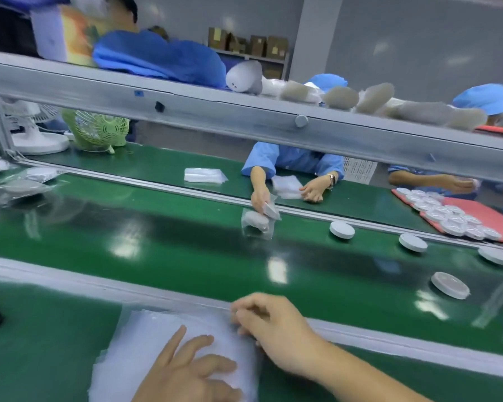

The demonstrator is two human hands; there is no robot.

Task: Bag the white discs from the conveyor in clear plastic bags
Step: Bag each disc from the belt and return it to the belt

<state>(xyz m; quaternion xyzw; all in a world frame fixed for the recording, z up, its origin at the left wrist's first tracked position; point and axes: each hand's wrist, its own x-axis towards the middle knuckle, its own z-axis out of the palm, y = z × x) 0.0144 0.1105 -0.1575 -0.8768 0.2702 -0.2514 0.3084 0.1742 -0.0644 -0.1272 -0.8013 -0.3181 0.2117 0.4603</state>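
head | left hand (186,372) flat on bag stack (145,338) | right hand (269,322) pinching its edge | nearest disc (450,285) 2 o'clock, right's closer

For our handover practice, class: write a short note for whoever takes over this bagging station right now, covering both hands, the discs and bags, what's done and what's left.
Left hand presses flat on the bag stack.
Right hand pinches the stack's far corner.
Loose discs lie on the belt, off to the right.
Done: a bag is being freed; no disc in hand.
Left: peel off a bag, take a disc, slip it in.
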